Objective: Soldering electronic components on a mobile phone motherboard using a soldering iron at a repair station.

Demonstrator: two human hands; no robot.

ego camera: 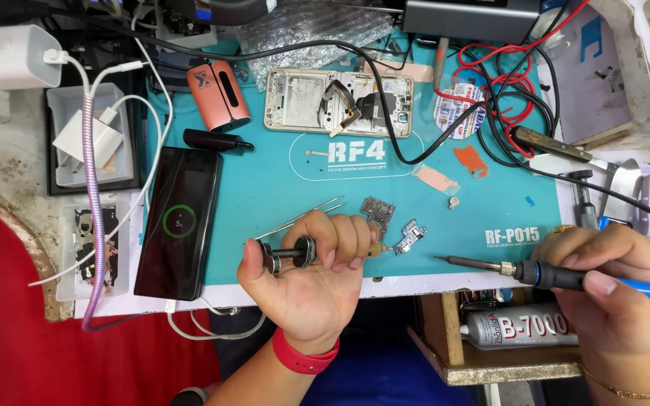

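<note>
Cluttered with cables, chargers and phone parts, a repair surface [9,162] carries a teal work mat [280,195] seen from above.

At the mat's near edge, the person's left hand [314,274] is closed around a small spool-like tool with two dark round ends [287,254]. The same hand pins a thin brass-coloured tip [379,248] against a small circuit board [409,237]. A second small board [378,213] lies just beyond it, and metal tweezers [302,216] rest just above the knuckles.

The right hand [615,286] wraps a blue-handled soldering iron [558,277] in a pen-like grip. Its dark tip points left, near the small circuit board but apart from it.

Left of the left hand, a black phone [178,222] lies face up with a green ring on its screen, and a white cable [114,225] runs to it. At the far side of the mat sit an opened phone body [338,101], an orange case [220,94] and a black pen-shaped tool [216,140]. A glue tube [524,327] lies on a lower shelf below the right hand.

The small circuit board looks light, stiff and fragile, likely to slide on the mat. It would best be held by its bare edges, away from the soldered parts.
</note>
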